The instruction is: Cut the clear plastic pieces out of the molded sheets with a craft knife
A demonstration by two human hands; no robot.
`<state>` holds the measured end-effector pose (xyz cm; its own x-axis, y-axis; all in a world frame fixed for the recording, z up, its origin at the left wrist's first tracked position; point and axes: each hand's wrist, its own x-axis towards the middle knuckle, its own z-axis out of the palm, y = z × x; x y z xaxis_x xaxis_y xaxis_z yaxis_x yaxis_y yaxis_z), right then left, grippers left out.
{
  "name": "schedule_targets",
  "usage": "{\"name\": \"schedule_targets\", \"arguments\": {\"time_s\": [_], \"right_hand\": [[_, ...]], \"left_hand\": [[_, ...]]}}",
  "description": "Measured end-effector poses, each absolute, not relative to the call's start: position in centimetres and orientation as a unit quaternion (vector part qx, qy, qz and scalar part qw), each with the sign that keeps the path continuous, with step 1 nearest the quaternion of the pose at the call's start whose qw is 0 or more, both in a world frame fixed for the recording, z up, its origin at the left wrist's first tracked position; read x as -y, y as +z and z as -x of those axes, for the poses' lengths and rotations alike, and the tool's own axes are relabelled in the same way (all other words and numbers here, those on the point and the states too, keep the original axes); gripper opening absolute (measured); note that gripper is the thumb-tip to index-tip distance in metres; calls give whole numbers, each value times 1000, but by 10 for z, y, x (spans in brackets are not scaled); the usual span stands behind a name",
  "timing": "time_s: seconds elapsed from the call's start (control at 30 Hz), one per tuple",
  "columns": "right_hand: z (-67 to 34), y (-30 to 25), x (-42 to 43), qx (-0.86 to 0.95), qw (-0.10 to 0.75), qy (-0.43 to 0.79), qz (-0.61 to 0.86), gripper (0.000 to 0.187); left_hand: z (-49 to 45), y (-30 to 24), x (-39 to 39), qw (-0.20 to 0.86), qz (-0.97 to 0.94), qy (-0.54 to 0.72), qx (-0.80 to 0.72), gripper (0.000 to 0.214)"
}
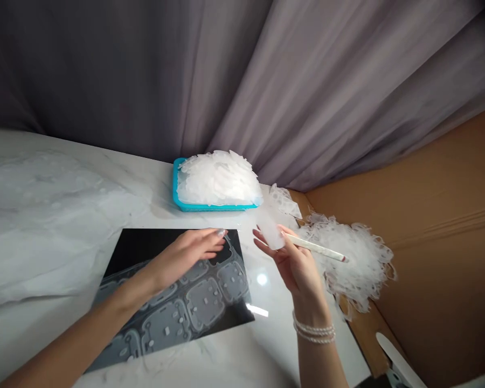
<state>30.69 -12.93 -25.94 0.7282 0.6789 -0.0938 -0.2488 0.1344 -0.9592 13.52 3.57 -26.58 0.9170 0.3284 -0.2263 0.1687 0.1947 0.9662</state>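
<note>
My left hand [189,252] lies flat, fingers stretched, on a black board [145,245] that carries a translucent sheet of die-cut film pieces [186,307]. My right hand [293,261] is raised just right of the board, fingers closed around a small translucent film piece [271,233] and a thin white stick-like tool [319,248] that points right. A pearl bracelet sits on the right wrist.
A teal tray [178,196] heaped with white film pieces [218,178] stands behind the board. A tangled pile of film scrap [355,264] lies at the table's right edge. Grey curtain behind, brown cardboard [440,226] to the right, white marble tabletop [44,226].
</note>
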Motion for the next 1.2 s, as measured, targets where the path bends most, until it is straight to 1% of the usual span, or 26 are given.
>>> {"name": "schedule_targets", "arguments": {"time_s": [0.07,0.13,0.23,0.3,0.4,0.53,0.9,1.2], "right_hand": [[-294,-247,108,232,707,346,571,27],[-284,-241,92,261,700,361,558,24],[-275,-238,81,271,706,383,530,18],[-273,-236,81,269,704,408,516,16],[-271,-231,85,269,698,436,500,15],[-268,-223,90,273,691,454,492,16],[-264,-216,94,291,671,449,513,16],[-267,-216,94,293,671,454,508,17]], "left_hand": [[-137,-262,-41,862,-480,37,-157,60],[-134,-262,-48,900,-412,54,-130,49],[-122,-257,-59,883,-438,96,-139,28],[-114,-249,-64,863,-477,89,-140,25],[-106,-238,-69,845,-517,64,-120,27],[-101,-233,-73,829,-542,61,-125,28],[-99,-228,-72,819,-556,62,-126,25],[-98,-230,-72,824,-547,61,-131,25]]}}
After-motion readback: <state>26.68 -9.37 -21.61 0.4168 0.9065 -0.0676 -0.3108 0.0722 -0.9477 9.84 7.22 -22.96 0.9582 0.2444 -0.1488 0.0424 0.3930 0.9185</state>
